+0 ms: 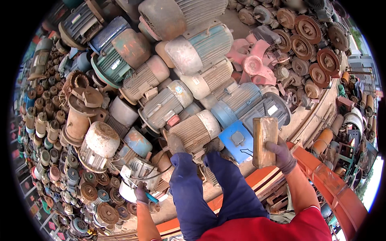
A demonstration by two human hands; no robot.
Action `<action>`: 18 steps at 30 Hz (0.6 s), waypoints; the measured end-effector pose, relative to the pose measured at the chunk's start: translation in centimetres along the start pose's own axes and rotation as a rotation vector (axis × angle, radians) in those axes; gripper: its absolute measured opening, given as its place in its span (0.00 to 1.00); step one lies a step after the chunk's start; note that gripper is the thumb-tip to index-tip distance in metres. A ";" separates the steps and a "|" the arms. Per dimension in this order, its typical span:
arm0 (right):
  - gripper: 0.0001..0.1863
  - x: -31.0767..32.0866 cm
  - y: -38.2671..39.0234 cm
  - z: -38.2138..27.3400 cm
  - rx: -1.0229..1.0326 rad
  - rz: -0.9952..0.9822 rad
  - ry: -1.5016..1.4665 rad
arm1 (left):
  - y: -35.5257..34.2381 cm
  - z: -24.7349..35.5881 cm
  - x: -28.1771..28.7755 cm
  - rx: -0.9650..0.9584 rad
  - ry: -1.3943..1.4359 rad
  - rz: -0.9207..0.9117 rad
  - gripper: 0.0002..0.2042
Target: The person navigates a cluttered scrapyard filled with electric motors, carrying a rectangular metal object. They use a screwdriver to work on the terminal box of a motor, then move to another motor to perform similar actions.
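Observation:
My right hand (282, 156), in a dark glove, is closed on the edge of a rectangular brownish metal box (265, 138), held up to the right of my legs. Low on the left, my gloved left hand (141, 193) is wrapped round a tool with a teal handle (152, 197); its working end cannot be made out. That hand is beside a whitish electric motor (142, 170), with a dark cable running near it. A blue square plate (236, 141) with a grey patch lies just left of the held box. My shoes rest on a dusty finned motor (194, 130).
Large electric motors, among them a blue one (237, 102), are heaped ahead. A pink fan (252, 64) lies beyond them. Smaller motors crowd the left; rusty flanged motors (307, 29) are stacked far right. An orange steel beam (325, 180) runs along the right.

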State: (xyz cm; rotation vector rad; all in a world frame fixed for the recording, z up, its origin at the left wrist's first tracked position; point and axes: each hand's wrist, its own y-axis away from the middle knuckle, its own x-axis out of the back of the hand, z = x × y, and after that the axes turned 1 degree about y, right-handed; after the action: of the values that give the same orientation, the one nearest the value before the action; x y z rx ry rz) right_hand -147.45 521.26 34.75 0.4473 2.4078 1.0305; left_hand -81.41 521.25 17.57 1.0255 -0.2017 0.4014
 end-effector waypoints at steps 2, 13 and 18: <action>0.33 -0.3 -0.3 0.2 0.008 -0.056 -0.068 | 1.6 2.2 -2.5 -0.037 0.017 -0.018 0.14; 0.38 -4.5 0.5 2.2 0.103 -0.148 -0.285 | 8.2 15.8 -6.4 -0.282 0.048 -0.135 0.16; 0.40 -5.6 0.4 -0.2 0.172 -0.140 -0.258 | 12.9 21.3 -9.2 -0.328 0.156 -0.241 0.16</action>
State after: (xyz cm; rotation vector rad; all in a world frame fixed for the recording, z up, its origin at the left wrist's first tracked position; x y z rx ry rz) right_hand -142.83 518.81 36.86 0.4341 2.2659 0.6648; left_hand -94.63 506.67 35.40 0.6820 -0.0014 0.2185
